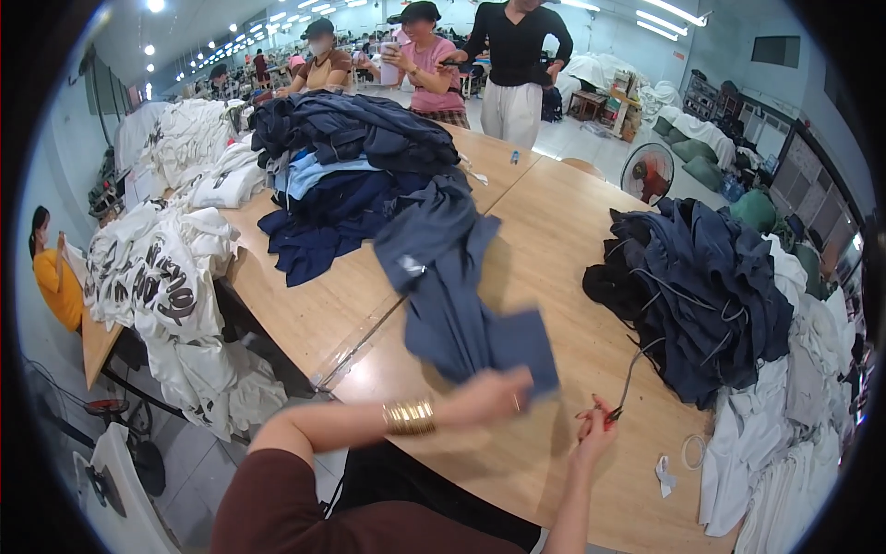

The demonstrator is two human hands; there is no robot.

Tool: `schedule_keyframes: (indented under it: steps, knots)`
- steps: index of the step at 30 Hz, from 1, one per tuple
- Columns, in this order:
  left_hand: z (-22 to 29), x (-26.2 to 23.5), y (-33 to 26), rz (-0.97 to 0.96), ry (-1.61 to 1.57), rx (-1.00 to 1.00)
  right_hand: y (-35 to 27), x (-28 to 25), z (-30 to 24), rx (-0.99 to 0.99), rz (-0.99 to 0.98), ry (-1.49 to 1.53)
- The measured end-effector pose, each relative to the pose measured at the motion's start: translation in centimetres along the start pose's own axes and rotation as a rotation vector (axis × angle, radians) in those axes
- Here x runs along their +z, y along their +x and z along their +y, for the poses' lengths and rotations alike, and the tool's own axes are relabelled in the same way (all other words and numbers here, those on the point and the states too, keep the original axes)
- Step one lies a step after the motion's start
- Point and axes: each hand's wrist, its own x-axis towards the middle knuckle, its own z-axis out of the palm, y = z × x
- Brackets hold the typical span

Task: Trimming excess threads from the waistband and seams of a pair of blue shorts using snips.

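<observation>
A slate-blue garment (452, 295) stretches across the table from the large dark pile toward me, its near end lifted and smeared by motion. My left hand (489, 399), below gold bangles, is closed on that near end; its fingers are blurred. Farther right, my right hand (595, 432) is closed around a small dark-tipped tool with red on it, which looks like thread snips (615, 415). A grey cord (633, 367) runs from the slate-blue pile at the right down to the snips' tip; whether it is gripped there I cannot tell.
Dark blue garments (351, 138) are heaped at the far left, white printed garments (161, 277) beyond the table's left edge. At right lie a slate-blue pile (701, 286) and white cloth (757, 443). A white tag (664, 475) lies nearby. Several people stand across the table.
</observation>
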Motion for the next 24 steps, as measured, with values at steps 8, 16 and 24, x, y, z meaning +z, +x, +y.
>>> schedule_keyframes:
  steps: [8, 16, 24]
  knots:
    - [-1.0, 1.4, 1.6, -0.245, 0.060, 0.338, -1.9, -2.5, -0.4, -0.050, -0.140, -0.455]
    - [-13.8, -4.6, 7.9, 0.265, 0.806, -0.350, -6.5, 0.6, -0.6, -0.091, -0.482, -0.958]
    - [-8.9, -9.6, 4.3, 0.266, 0.244, -0.086, -1.2, -4.4, -9.4, -0.170, -0.101, -0.757]
